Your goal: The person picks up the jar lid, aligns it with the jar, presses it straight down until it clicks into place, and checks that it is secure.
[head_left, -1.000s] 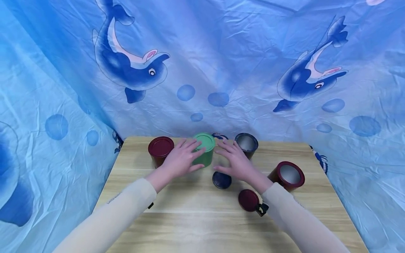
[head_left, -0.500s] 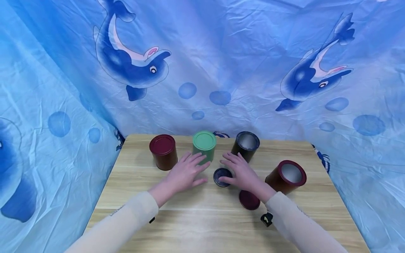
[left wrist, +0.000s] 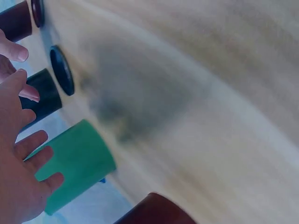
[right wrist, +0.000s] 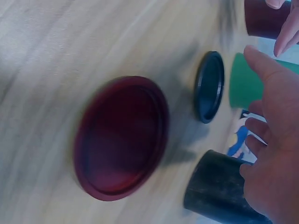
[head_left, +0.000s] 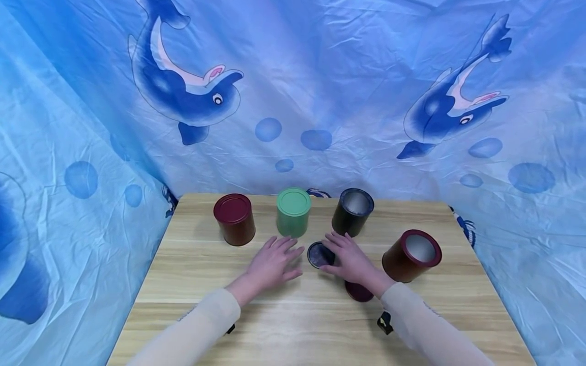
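Note:
My left hand (head_left: 269, 263) hovers over the table just in front of the green lidded canister (head_left: 293, 223), fingers spread and holding nothing. Over the right part of the dark round lid (head_left: 317, 255) reaches my right hand (head_left: 351, 263), its fingers loosely extended. The right wrist view shows that lid (right wrist: 209, 87) lying flat, apart from the fingers. Behind the right hand stands a black canister (head_left: 346, 222) without a lid. A dark red lid (head_left: 358, 292) lies under the right wrist, partly hidden in the head view.
A dark red canister with its lid on (head_left: 239, 230) stands at the left. On the right is an uncovered dark red canister (head_left: 399, 262). The wooden table (head_left: 293, 325) ends at a blue dolphin-print curtain (head_left: 293, 91) behind and at both sides.
Both hands have drawn back toward the person, away from the green canister, which is now fully uncovered. My right hand now overlaps the dark lid. The canisters stay in place.

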A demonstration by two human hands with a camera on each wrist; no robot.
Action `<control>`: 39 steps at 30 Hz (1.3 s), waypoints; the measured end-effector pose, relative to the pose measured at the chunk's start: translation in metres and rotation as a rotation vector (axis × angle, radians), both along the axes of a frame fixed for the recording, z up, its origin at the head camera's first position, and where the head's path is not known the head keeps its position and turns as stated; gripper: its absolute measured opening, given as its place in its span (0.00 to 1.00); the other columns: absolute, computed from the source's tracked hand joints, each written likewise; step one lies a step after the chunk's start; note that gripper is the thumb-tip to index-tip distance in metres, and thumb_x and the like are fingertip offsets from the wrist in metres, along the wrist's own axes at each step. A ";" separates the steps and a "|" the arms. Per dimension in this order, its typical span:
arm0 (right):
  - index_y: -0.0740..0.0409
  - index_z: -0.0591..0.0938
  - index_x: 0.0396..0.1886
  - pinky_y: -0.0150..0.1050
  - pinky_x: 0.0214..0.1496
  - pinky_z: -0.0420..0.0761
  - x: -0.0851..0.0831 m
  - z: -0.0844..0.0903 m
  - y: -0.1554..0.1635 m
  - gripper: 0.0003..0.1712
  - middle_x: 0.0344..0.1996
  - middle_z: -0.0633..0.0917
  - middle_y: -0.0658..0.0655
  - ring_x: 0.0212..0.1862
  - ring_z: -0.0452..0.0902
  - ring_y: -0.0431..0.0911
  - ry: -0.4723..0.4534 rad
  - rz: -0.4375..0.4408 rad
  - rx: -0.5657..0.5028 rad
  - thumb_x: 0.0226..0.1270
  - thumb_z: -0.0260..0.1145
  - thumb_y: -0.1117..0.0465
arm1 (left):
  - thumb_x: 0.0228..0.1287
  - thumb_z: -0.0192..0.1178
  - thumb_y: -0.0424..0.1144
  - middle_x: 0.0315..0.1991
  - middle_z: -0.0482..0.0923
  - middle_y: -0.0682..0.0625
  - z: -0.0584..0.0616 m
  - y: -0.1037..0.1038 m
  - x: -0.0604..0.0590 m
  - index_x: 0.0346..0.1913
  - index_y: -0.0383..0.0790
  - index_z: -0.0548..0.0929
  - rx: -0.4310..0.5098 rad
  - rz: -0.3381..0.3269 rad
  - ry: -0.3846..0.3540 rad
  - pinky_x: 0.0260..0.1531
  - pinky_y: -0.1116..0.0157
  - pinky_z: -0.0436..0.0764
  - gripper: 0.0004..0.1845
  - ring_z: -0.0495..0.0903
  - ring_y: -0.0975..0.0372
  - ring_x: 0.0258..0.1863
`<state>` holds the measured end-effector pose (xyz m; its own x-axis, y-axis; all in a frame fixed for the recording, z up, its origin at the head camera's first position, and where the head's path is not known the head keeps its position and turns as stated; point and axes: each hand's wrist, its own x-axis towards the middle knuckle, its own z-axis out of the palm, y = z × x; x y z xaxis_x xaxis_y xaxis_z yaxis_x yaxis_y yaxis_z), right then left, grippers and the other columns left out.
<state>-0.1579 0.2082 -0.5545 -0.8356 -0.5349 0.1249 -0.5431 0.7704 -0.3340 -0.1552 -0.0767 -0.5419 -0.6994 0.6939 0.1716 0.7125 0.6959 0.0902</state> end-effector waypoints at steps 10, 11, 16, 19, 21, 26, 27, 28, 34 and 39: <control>0.67 0.77 0.74 0.69 0.80 0.59 -0.004 -0.019 -0.004 0.45 0.74 0.76 0.68 0.78 0.65 0.66 -0.063 -0.028 0.005 0.66 0.79 0.45 | 0.73 0.65 0.62 0.73 0.76 0.42 -0.022 0.004 0.001 0.74 0.48 0.80 -0.006 0.056 -0.077 0.75 0.38 0.67 0.34 0.72 0.45 0.75; 0.67 0.76 0.75 0.68 0.81 0.59 -0.005 -0.020 -0.005 0.46 0.74 0.75 0.68 0.79 0.65 0.66 -0.065 -0.033 0.010 0.67 0.79 0.44 | 0.73 0.65 0.62 0.73 0.76 0.42 -0.024 0.005 0.001 0.74 0.47 0.80 -0.003 0.061 -0.081 0.75 0.38 0.67 0.34 0.72 0.45 0.75; 0.67 0.75 0.75 0.67 0.82 0.58 -0.008 -0.025 -0.005 0.46 0.75 0.74 0.68 0.80 0.63 0.66 -0.085 -0.046 0.008 0.68 0.78 0.43 | 0.73 0.64 0.62 0.74 0.76 0.42 -0.028 0.008 0.001 0.75 0.48 0.80 -0.007 0.084 -0.103 0.76 0.38 0.66 0.34 0.71 0.45 0.76; 0.68 0.75 0.76 0.67 0.82 0.58 -0.010 -0.028 -0.005 0.46 0.75 0.74 0.68 0.80 0.62 0.66 -0.094 -0.052 0.005 0.69 0.77 0.43 | 0.74 0.63 0.63 0.74 0.75 0.42 -0.030 0.008 0.001 0.75 0.49 0.79 -0.025 0.097 -0.108 0.76 0.39 0.66 0.34 0.70 0.45 0.76; 0.68 0.74 0.76 0.67 0.82 0.58 -0.011 -0.030 -0.004 0.46 0.76 0.73 0.68 0.80 0.61 0.66 -0.095 -0.059 0.010 0.69 0.77 0.43 | 0.74 0.63 0.64 0.74 0.75 0.43 -0.030 0.008 0.001 0.75 0.50 0.79 -0.029 0.104 -0.111 0.77 0.39 0.65 0.35 0.70 0.46 0.76; 0.69 0.74 0.76 0.66 0.82 0.59 -0.013 -0.034 -0.003 0.47 0.76 0.73 0.69 0.80 0.62 0.66 -0.102 -0.074 0.019 0.69 0.77 0.44 | 0.73 0.64 0.63 0.74 0.76 0.42 -0.033 0.008 0.000 0.75 0.49 0.80 -0.024 0.105 -0.113 0.77 0.39 0.65 0.34 0.71 0.45 0.76; 0.69 0.74 0.76 0.66 0.82 0.59 -0.013 -0.035 -0.003 0.46 0.75 0.74 0.69 0.80 0.63 0.66 -0.101 -0.076 0.020 0.69 0.77 0.44 | 0.73 0.64 0.63 0.74 0.76 0.42 -0.033 0.008 0.000 0.75 0.49 0.80 -0.023 0.103 -0.114 0.77 0.39 0.65 0.34 0.71 0.45 0.76; 0.69 0.74 0.76 0.66 0.82 0.59 -0.013 -0.035 -0.003 0.46 0.75 0.74 0.68 0.80 0.63 0.66 -0.101 -0.075 0.020 0.69 0.77 0.44 | 0.73 0.64 0.63 0.74 0.76 0.42 -0.034 0.008 0.000 0.75 0.49 0.80 -0.023 0.102 -0.114 0.77 0.39 0.65 0.34 0.71 0.45 0.76; 0.69 0.74 0.76 0.66 0.82 0.59 -0.009 -0.036 -0.005 0.46 0.76 0.74 0.68 0.80 0.63 0.67 -0.084 -0.043 0.022 0.70 0.77 0.44 | 0.73 0.64 0.63 0.74 0.75 0.42 -0.034 0.007 -0.002 0.75 0.49 0.79 -0.025 0.103 -0.116 0.77 0.39 0.65 0.35 0.70 0.46 0.76; 0.68 0.75 0.76 0.65 0.82 0.60 -0.001 -0.037 -0.010 0.46 0.76 0.74 0.68 0.80 0.63 0.66 -0.069 -0.009 0.026 0.70 0.76 0.42 | 0.73 0.63 0.64 0.75 0.75 0.43 -0.036 0.006 -0.003 0.76 0.50 0.78 -0.034 0.107 -0.125 0.77 0.40 0.64 0.36 0.69 0.46 0.77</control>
<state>-0.1593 0.1983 -0.5919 -0.8465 -0.5297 0.0534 -0.5126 0.7839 -0.3504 -0.1579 -0.0706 -0.5775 -0.7841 0.6181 0.0565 0.6188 0.7714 0.1487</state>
